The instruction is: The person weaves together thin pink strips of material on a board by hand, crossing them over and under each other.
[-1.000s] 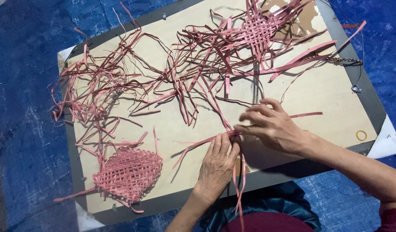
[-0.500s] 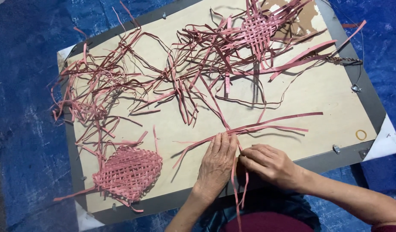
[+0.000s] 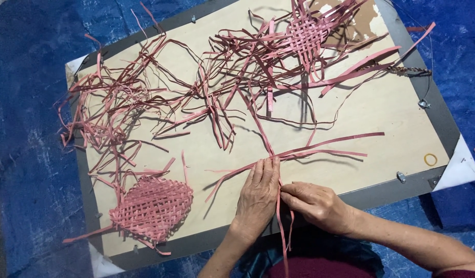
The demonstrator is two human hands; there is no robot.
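Left hand (image 3: 258, 193) flat on pink strips (image 3: 320, 149) fanning rightward, right hand (image 3: 314, 203) pinching hanging ends.

Pink flat strips (image 3: 299, 153), long and thin, crossing in a loose bundle near the board's near edge, fanning toward its right side, a few ends hanging limp over that near edge

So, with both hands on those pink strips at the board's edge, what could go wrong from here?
1. The left hand presses crossed pink strips flat; if it lifts, they may slide apart.
2. The strip ends held by the right hand hang over the board's edge and might crease.
3. The tangled pile lies close and could snag.
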